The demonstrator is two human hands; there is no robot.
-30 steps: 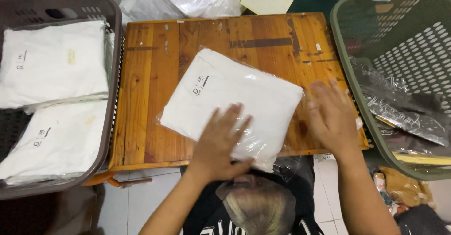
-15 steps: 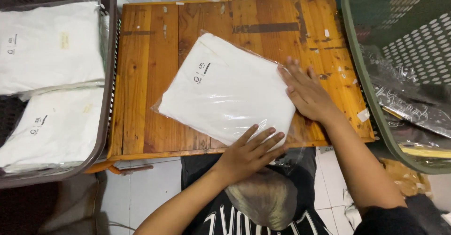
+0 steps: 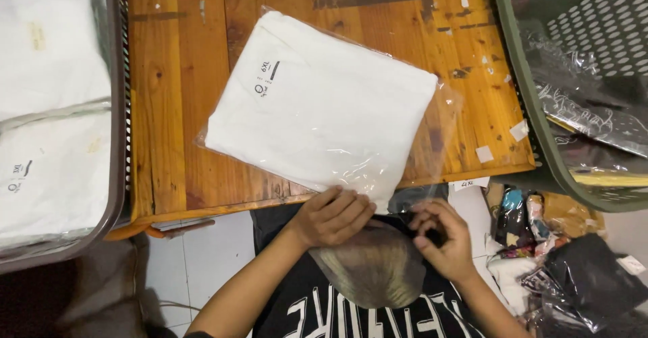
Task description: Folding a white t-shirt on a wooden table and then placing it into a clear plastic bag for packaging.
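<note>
Bagged white shirt (image 3: 317,112) lies flat, skewed, its lower corner overhanging the worktop's (image 3: 175,95) near edge, so both hands meet there: left hand (image 3: 332,215) curled on that corner, right hand (image 3: 440,238) pinching the clear flap, presumably to seal it.

A folded white garment sealed in a clear plastic bag (image 3: 317,108); lies flat, skewed diamond-wise, at frame centre; near corner overhangs.

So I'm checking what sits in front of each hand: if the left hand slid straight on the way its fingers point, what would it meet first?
The left hand points right, toward the right hand. It would likely meet that hand's fingers first, at the clear bag's loose flap, though depth is unclear.
</note>
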